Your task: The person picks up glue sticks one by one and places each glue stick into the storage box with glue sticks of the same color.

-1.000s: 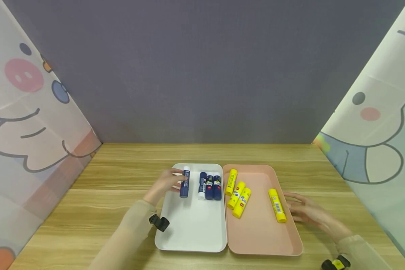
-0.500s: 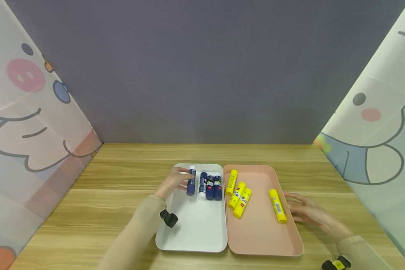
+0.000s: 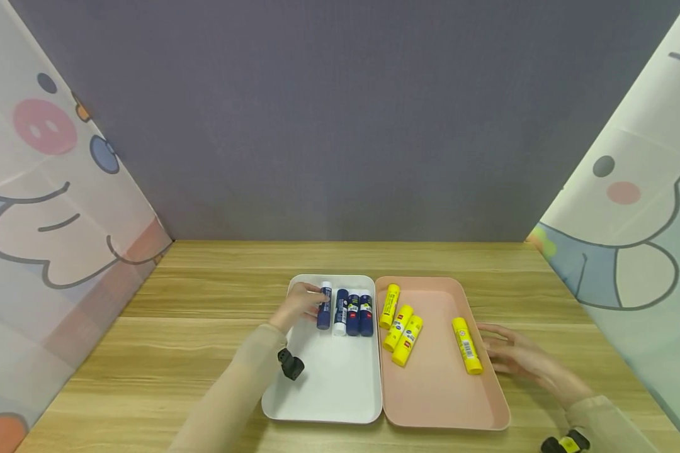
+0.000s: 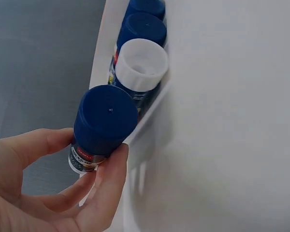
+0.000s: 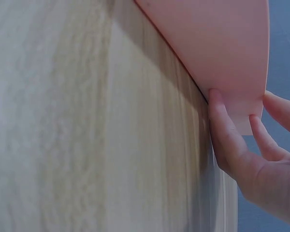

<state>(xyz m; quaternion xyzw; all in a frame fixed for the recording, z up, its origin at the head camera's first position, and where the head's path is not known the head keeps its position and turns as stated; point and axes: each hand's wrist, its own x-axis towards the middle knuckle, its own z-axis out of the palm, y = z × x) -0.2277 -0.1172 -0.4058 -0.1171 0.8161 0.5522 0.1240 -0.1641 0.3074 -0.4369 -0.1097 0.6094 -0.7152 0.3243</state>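
My left hand (image 3: 299, 306) pinches a dark blue glue stick (image 4: 106, 116) between thumb and fingers, over the far part of the white tray (image 3: 328, 412). Its white end points away from me in the head view. Just right of it, three dark blue glue sticks (image 3: 353, 313) lie side by side; the nearest one is turned the opposite way, with its white end (image 4: 141, 65) towards me. My right hand (image 3: 518, 355) rests its fingertips on the outer right wall of the pink tray (image 5: 227, 53), fingers loosely bent and gripping nothing.
In the pink tray, three yellow glue sticks (image 3: 398, 327) lie by the left wall, and another yellow glue stick (image 3: 467, 346) lies near the right wall. The trays stand edge to edge on a wooden table (image 3: 204, 327). A grey panel (image 3: 340, 126) rises behind.
My left hand has moved right with the blue glue stick, bringing it closer to the row of blue ones. My right hand has stayed at the pink tray's side.
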